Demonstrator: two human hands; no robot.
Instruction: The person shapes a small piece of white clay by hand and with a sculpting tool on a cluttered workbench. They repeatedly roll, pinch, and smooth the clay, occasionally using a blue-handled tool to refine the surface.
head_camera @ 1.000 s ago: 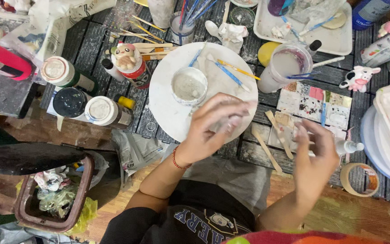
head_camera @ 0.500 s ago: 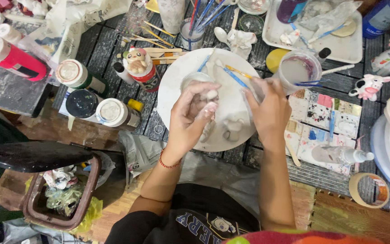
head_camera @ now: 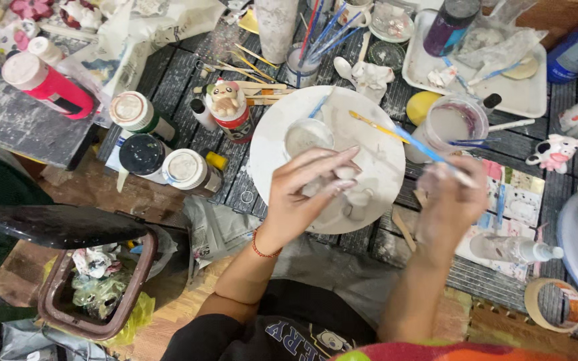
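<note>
While the brown trash bin (head_camera: 95, 294) sits open at the near left, stuffed with crumpled scraps, both hands are up over the round white plate (head_camera: 282, 127) in the middle of a seriously cluttered table. Left hand (head_camera: 306, 194) has its fingers curled around a small white unpainted figurine (head_camera: 342, 184), pinching it just above the plate. Right hand (head_camera: 449, 200) is blurry, but it's gripping a blue-handled paintbrush (head_camera: 413, 144) that angles up and left across the plate. Just past that hand sits a plastic cup of cloudy water (head_camera: 453, 124). Left of the plate there's a bunch of paint bottles (head_camera: 185, 167), and further back a cup full of brushes (head_camera: 302, 63).
</note>
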